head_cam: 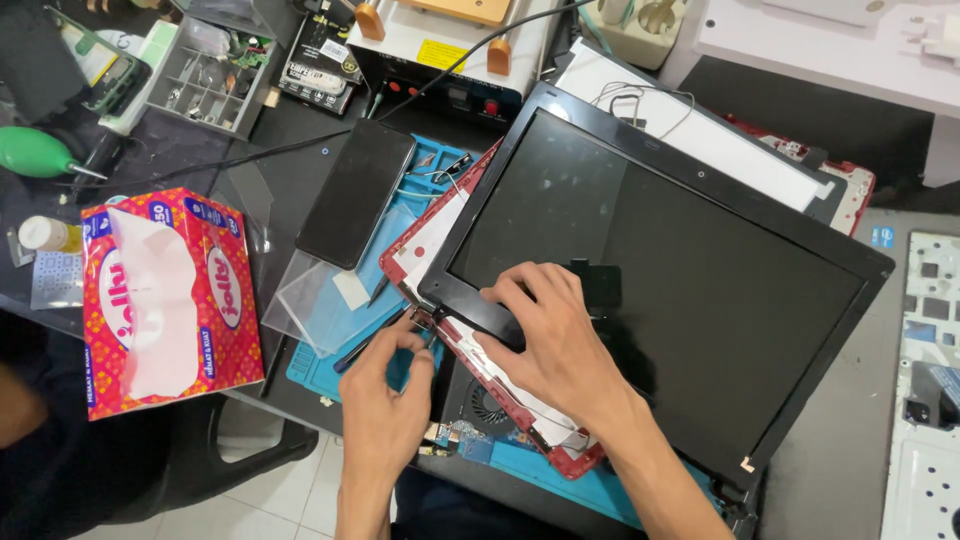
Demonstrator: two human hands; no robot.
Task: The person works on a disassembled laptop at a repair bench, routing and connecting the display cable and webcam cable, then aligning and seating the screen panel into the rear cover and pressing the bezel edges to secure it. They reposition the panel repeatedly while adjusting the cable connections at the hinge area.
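- Laptop screen panel (660, 250): black bezel and dark glass, lying tilted across the counter (290, 190); long axis runs from near left toward far right. Its near-left corner sits right at both hands.
- Right hand (560, 345): palm down, fingers spread flat on the panel's lower-left edge, pressing rather than gripping; nothing held.
- Left hand (385, 385): just left of that corner, fingertips pinched together at the hinge area (425, 318); whether a small tool or screw is between them cannot be told.
- Relation of note: the corner lies directly ahead of the left hand and under the right hand's fingertips; both hands are equally close, left on the outside, right on the glass side.
- Red laptop lid shell (480, 375): beneath the panel, white lining showing along the edge.
- Blue work mat (320, 365): under the shell.
- Dark phone (357, 190): face up, well left of the panel.
- Tissue box (170, 300): red patterned, far left.
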